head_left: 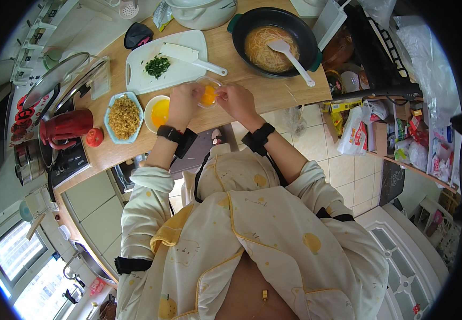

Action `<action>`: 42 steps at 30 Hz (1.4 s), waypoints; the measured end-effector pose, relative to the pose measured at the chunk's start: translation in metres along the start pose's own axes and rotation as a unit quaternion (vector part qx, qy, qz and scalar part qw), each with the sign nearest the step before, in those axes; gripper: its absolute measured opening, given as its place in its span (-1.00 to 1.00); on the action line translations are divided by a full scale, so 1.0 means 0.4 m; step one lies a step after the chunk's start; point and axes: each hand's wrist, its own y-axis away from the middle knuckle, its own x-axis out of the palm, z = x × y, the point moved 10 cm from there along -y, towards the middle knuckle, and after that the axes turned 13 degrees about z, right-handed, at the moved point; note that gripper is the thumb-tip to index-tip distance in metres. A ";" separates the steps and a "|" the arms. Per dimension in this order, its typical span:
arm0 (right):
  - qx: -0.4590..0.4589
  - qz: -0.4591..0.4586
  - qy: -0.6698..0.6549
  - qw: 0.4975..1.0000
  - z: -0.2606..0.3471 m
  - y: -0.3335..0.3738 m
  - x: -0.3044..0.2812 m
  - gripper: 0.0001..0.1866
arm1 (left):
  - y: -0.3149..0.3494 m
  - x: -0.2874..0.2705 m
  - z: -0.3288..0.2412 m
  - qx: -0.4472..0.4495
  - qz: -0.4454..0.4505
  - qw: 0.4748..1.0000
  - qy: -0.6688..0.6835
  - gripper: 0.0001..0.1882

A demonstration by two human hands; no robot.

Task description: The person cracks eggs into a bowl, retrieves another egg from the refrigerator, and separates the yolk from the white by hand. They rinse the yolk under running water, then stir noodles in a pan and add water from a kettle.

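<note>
A small clear bowl point(201, 103) with something orange-yellow like egg yolk in it is between my hands at the table's front edge. My left hand point(184, 98) closes its fingers on the left side of the rim. My right hand point(237, 101) pinches the right side, its fingertips partly hidden. Just left of my left wrist sits a white bowl point(150, 118) of yellow egg liquid. Beyond my hands, a white cutting board point(180, 45) carries chopped greens point(157, 66) and a white-handled knife point(180, 52).
Far right stands a black pan point(240, 39) of noodles in broth with a pale spatula point(280, 46). A light-blue dish point(107, 119) of brown crumbly food, a tomato point(94, 137) and a red pitcher point(71, 127) are at left. A lidded pot point(201, 15) stands behind.
</note>
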 end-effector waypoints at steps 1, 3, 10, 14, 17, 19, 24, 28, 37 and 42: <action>-0.004 -0.003 -0.008 1.000 0.003 0.000 -0.002 -0.80 | 0.001 -0.003 0.000 0.004 -0.006 1.000 0.014 -0.87; -0.027 -0.022 -0.012 0.999 0.020 0.001 -0.012 -0.79 | 0.003 -0.006 0.001 0.010 -0.014 0.999 0.034 -0.87; -0.112 -0.080 -0.018 0.990 0.087 -0.011 -0.033 -0.79 | 0.007 0.009 0.012 0.005 0.003 0.996 0.088 -0.86; -0.113 -0.071 -0.005 0.991 0.092 -0.019 -0.019 -0.84 | 0.012 0.012 0.017 -0.012 0.011 0.998 0.058 -0.87; -0.114 -0.073 0.008 0.991 0.091 -0.019 -0.013 -0.85 | 0.013 0.014 0.020 -0.021 0.022 0.999 0.043 -0.87; -0.119 -0.082 0.008 0.989 0.091 -0.018 -0.014 -0.85 | 0.015 0.012 0.020 -0.022 0.019 0.999 0.044 -0.87; -0.123 -0.089 0.010 0.988 0.087 -0.019 -0.008 -0.86 | 0.017 0.009 0.023 -0.030 0.017 0.998 0.043 -0.88; -0.126 -0.087 0.010 0.988 0.081 -0.019 -0.003 -0.87 | 0.018 0.003 0.022 -0.026 0.006 0.998 0.051 -0.86; -0.116 -0.092 0.011 0.989 0.062 -0.018 -0.003 -0.86 | 0.012 -0.003 0.019 -0.009 -0.008 0.997 0.070 -0.86; -0.119 -0.078 0.013 0.990 0.053 -0.020 0.006 -0.88 | 0.009 -0.007 0.009 -0.008 -0.007 0.998 0.069 -0.86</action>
